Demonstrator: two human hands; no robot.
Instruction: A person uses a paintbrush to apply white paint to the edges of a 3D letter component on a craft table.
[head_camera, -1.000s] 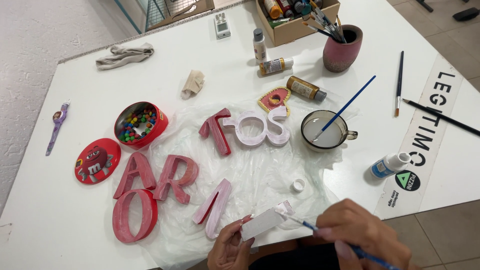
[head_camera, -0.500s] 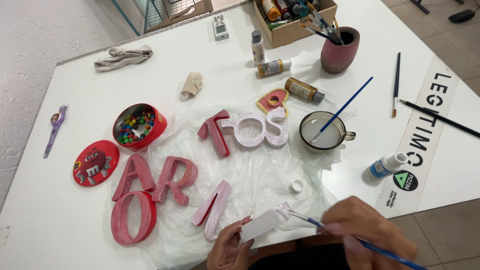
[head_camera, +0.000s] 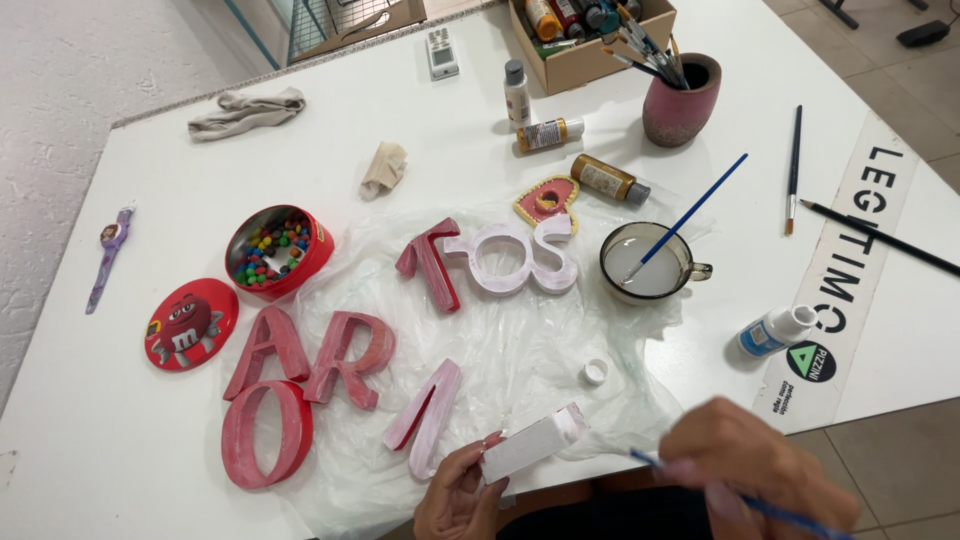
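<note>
Right hand (head_camera: 745, 465) has drawn its gripped brush (head_camera: 740, 500) off the white block (head_camera: 530, 445) the left hand (head_camera: 460, 495) grips; red letters (head_camera: 300, 370) done, pale ones (head_camera: 515, 265) left.

Bright, even daylight fills the view from my head camera, and the white tabletop (head_camera: 420, 130) reads almost without tone. Shadows are soft and short: the pink brush pot (head_camera: 680, 100) casts a faint one close to its base, and the enamel cup (head_camera: 645, 262) likewise. Beside the cup, the clear plastic sheet (head_camera: 520, 370) shows small pale glints along its wrinkles. Objects around the cup are sharp. Below it, at the frame's lower edge, my right hand (head_camera: 755, 475) is smeared by motion blur, as is its blue-handled brush (head_camera: 760, 505); my left hand (head_camera: 462, 495) is crisper. The tabletop edges splay outward, a wide-angle effect.
</note>
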